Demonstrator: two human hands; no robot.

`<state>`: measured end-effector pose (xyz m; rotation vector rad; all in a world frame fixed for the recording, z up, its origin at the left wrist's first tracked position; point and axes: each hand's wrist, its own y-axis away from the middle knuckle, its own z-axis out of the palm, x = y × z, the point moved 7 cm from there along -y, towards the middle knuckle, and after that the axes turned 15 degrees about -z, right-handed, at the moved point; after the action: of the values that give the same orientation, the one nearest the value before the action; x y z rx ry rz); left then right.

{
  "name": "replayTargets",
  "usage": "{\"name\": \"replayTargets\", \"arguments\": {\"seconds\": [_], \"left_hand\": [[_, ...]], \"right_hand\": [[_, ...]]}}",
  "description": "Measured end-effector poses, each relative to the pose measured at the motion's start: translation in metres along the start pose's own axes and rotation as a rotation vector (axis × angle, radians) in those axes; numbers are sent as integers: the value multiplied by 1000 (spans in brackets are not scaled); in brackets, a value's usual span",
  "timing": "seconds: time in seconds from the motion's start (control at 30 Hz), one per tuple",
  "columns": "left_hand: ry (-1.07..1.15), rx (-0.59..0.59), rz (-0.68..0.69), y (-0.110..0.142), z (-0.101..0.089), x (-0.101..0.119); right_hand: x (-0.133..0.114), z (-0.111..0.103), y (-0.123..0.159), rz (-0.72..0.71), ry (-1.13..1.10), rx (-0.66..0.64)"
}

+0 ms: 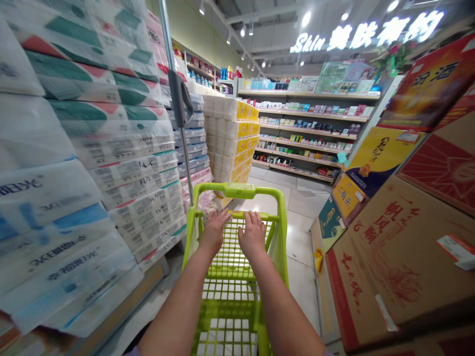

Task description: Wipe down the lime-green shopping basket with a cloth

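Observation:
In the head view a lime-green rolling shopping basket (282,232) with grid walls stands in front of me; I see no goods in it. My left hand (214,230) lies at the left part of its far rim, fingers stretched forward and slightly apart. Beside it, my right hand (253,232) rests on the same rim with its fingers spread and thumb out to the left. Both palms face down, and neither hand holds a separate item. A grey metal pull rod (187,168) with a dark grip rises at the basket's left side. Just beyond my left fingers is a crumpled clear-wrapped package (210,203).
Tall stacks of wrapped tissue packs (137,178) line the left side. Toilet-roll packs (226,133) stand farther along. Cardboard liquor cartons (404,247) crowd the right on a low platform. A tiled aisle (297,207) leads to cosmetics shelves (308,128) under a lit sign.

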<state>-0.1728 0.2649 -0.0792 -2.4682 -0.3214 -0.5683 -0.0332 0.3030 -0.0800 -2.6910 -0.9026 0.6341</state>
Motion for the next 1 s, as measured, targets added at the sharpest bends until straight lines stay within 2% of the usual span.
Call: {"name": "replayTargets", "arguments": {"seconds": [0.03, 0.17, 0.2, 0.37, 0.53, 0.6, 0.8, 1.0], "left_hand": [[-1, 2, -3, 1, 0, 0], [-37, 199, -199, 2, -13, -16], [-42, 214, -214, 2, -14, -18], [-16, 89, -54, 1, -8, -6], [145, 328, -267, 2, -32, -15], [173, 365, -297, 3, -35, -16], [245, 243, -310, 1, -21, -17], [59, 169, -54, 2, -19, 7]], "right_hand": [[0, 0, 0, 2, 0, 1], [-2, 1, -1, 2, -14, -1], [-3, 1, -1, 1, -17, -2], [-6, -1, -1, 2, -27, -8], [-6, -3, -1, 14, -54, -18], [-6, -3, -1, 13, -65, -21], [-6, -6, -1, 8, -75, -19], [-6, -7, -1, 6, -72, -19]]}}
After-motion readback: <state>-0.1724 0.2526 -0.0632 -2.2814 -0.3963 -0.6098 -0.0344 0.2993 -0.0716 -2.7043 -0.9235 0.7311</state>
